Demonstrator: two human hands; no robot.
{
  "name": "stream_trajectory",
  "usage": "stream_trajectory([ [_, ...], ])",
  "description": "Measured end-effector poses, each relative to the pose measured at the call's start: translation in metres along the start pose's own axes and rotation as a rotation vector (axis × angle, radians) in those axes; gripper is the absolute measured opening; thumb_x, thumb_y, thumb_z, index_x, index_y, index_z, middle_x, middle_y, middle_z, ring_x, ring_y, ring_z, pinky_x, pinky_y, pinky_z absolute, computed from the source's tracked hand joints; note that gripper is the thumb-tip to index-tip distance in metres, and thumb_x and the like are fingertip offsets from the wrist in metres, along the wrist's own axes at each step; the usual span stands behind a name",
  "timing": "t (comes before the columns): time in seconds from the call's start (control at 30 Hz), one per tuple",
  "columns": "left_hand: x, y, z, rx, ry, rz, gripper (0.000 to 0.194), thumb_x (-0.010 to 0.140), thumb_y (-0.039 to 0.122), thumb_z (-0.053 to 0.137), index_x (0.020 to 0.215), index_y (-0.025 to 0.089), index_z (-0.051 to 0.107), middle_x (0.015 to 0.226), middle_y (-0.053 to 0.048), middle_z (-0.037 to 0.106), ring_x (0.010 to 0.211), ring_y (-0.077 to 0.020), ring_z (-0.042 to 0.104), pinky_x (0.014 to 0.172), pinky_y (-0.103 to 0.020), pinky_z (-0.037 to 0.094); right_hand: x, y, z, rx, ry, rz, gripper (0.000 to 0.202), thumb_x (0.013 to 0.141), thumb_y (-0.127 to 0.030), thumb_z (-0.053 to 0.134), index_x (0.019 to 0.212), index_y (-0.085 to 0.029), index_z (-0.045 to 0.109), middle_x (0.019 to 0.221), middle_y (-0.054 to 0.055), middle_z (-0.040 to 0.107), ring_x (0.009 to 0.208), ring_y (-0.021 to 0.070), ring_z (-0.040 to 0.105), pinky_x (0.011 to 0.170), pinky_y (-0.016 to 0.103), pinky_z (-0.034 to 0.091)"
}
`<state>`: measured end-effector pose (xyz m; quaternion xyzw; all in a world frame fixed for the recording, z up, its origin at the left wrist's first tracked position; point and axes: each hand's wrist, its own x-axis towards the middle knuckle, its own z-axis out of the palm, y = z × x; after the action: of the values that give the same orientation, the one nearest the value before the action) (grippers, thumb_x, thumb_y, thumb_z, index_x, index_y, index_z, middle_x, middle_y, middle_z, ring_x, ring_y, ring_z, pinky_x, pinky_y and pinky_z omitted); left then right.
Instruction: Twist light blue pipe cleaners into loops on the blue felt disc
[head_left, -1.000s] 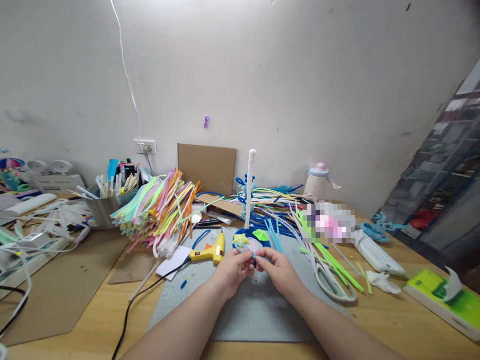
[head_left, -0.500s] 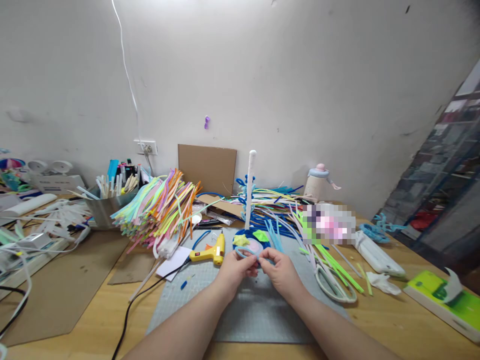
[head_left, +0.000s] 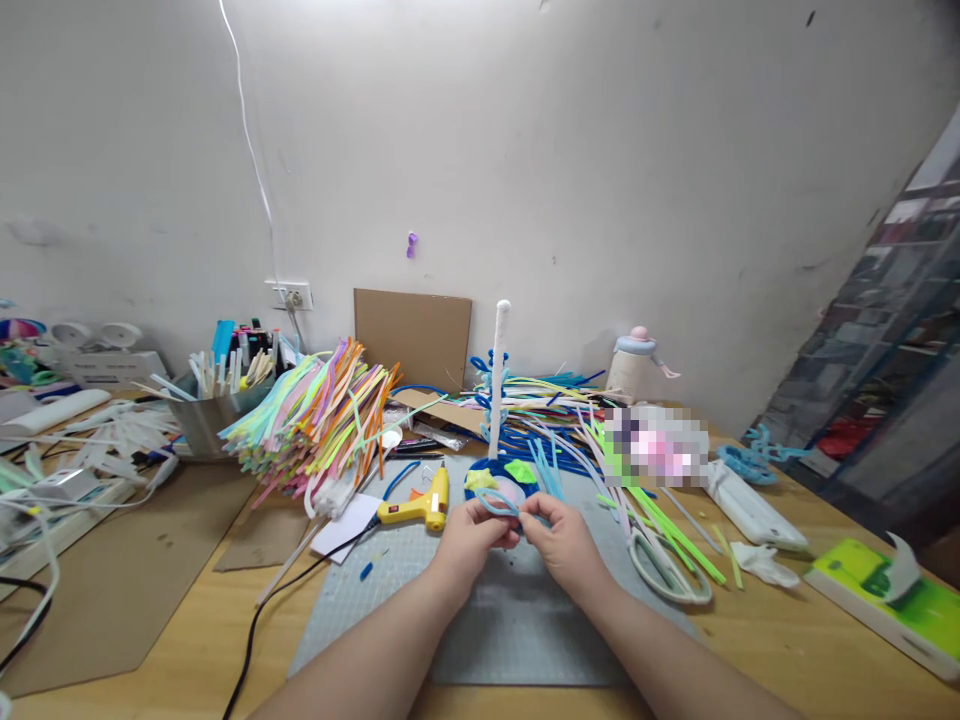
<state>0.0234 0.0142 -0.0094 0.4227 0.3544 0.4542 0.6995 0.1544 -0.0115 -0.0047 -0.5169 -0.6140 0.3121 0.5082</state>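
Between my fingertips is a light blue pipe cleaner (head_left: 493, 497) bent into a loop. My left hand (head_left: 474, 538) pinches it from the left, and my right hand (head_left: 559, 540) is closed at its right end, the fingers almost meeting. Just behind them stands a round dark blue base (head_left: 480, 468) with a yellow star (head_left: 481, 481), a green piece (head_left: 520, 470) and a pink patch. A white upright stick (head_left: 498, 380) with blue curled loops rises at the base. Several light blue pipe cleaners (head_left: 546, 465) lie right of it.
A yellow glue gun (head_left: 424, 502) lies left of my hands on the grey cutting mat (head_left: 375, 620), its black cord running to the front edge. Scissors (head_left: 667, 568) rest at the right. A big bundle of coloured pipe cleaners (head_left: 322, 420) and a metal container (head_left: 214, 420) stand at the left.
The light blue loop sits slightly more open above my left fingers. Both hands stay pinched together in nearly the same place; the view has shifted slightly.
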Motion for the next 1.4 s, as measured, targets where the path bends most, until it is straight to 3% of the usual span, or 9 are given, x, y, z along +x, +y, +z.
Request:
stream_trajectory([
  [0.17,0.0,-0.005,0.003,0.087,0.008,0.092,0.016,0.053,0.007,0.058,0.067,0.013,0.061,0.057,-0.002,0.061,0.056,-0.0143,0.057,0.056,-0.025,0.042,0.001,-0.001,-0.001,-0.015,0.019,0.019,0.014,0.072,-0.025,0.05,0.06,-0.017,0.053,0.059,0.0,0.056,0.061,0.0156,0.052,0.061,0.025,0.039],
  [0.37,-0.016,-0.003,0.006,0.441,-0.087,0.401,0.039,0.052,-0.004,0.039,0.073,0.016,0.065,0.077,-0.003,0.061,0.074,-0.0152,0.053,0.067,-0.023,0.04,0.0,0.006,0.0,-0.096,0.097,0.029,0.013,0.071,-0.026,0.051,0.062,-0.017,0.054,0.059,-0.002,0.053,0.059,0.0137,0.048,0.057,0.024,0.038],
  [0.47,-0.02,0.002,0.008,0.497,-0.109,0.461,0.046,0.052,-0.005,0.039,0.081,0.018,0.066,0.085,-0.004,0.061,0.08,-0.0166,0.052,0.069,-0.023,0.04,0.002,0.01,0.0,-0.066,0.109,0.034,0.013,0.071,-0.027,0.051,0.064,-0.017,0.055,0.06,-0.002,0.054,0.059,0.0138,0.049,0.058,0.024,0.039],
  [0.57,-0.013,0.007,0.004,0.366,-0.083,0.389,0.036,0.056,-0.001,0.045,0.078,0.017,0.067,0.079,-0.004,0.062,0.078,-0.0168,0.054,0.069,-0.023,0.04,0.006,0.009,0.0,0.067,0.034,0.029,0.015,0.072,-0.03,0.053,0.067,-0.017,0.057,0.063,0.0,0.056,0.062,0.0149,0.052,0.06,0.025,0.041],
  [0.7,0.001,0.011,-0.004,0.07,0.05,0.086,0.014,0.065,0.018,0.058,0.077,0.013,0.064,0.062,-0.003,0.059,0.057,-0.0124,0.052,0.052,-0.022,0.037,0.007,0.005,0.0,0.203,-0.085,0.091,0.023,0.074,-0.038,0.056,0.082,-0.017,0.058,0.063,0.0,0.058,0.057,0.0137,0.053,0.053,0.024,0.041],
  [0.83,0.001,0.01,-0.009,-0.106,-0.129,-0.109,0.025,0.068,0.033,0.065,0.081,0.012,0.062,0.066,-0.004,0.06,0.058,-0.0097,0.054,0.053,-0.019,0.038,0.004,0.006,0.002,0.246,-0.104,0.117,0.027,0.071,-0.041,0.06,0.08,-0.017,0.051,0.064,-0.001,0.056,0.05,0.0093,0.049,0.046,0.02,0.037],
  [1.03,-0.002,0.008,-0.011,-0.225,-0.169,-0.147,0.02,0.065,0.026,0.071,0.074,0.011,0.061,0.064,-0.001,0.058,0.057,-0.0063,0.052,0.057,-0.017,0.04,0.005,0.01,0.003,0.313,-0.105,0.196,0.035,0.066,-0.047,0.063,0.077,-0.018,0.049,0.062,-0.004,0.051,0.04,0.0045,0.037,0.039,0.018,0.026],
  [1.17,-0.003,0.011,-0.011,-0.229,-0.215,-0.168,0.019,0.066,0.024,0.07,0.077,0.011,0.062,0.068,-0.002,0.06,0.06,-0.0062,0.053,0.059,-0.017,0.042,0.007,0.011,0.001,0.39,-0.162,0.261,0.036,0.064,-0.048,0.065,0.075,-0.017,0.05,0.049,-0.007,0.044,0.04,0.0054,0.033,0.04,0.019,0.022],
  [1.4,-0.005,0.015,-0.012,-0.237,-0.235,-0.234,0.016,0.067,0.024,0.069,0.074,0.012,0.06,0.065,-0.001,0.059,0.059,-0.0059,0.055,0.061,-0.018,0.043,0.006,0.002,-0.005,0.546,-0.281,0.288,0.033,0.065,-0.043,0.066,0.079,-0.016,0.053,0.053,-0.007,0.044,0.043,0.0046,0.031,0.043,0.019,0.02],
])
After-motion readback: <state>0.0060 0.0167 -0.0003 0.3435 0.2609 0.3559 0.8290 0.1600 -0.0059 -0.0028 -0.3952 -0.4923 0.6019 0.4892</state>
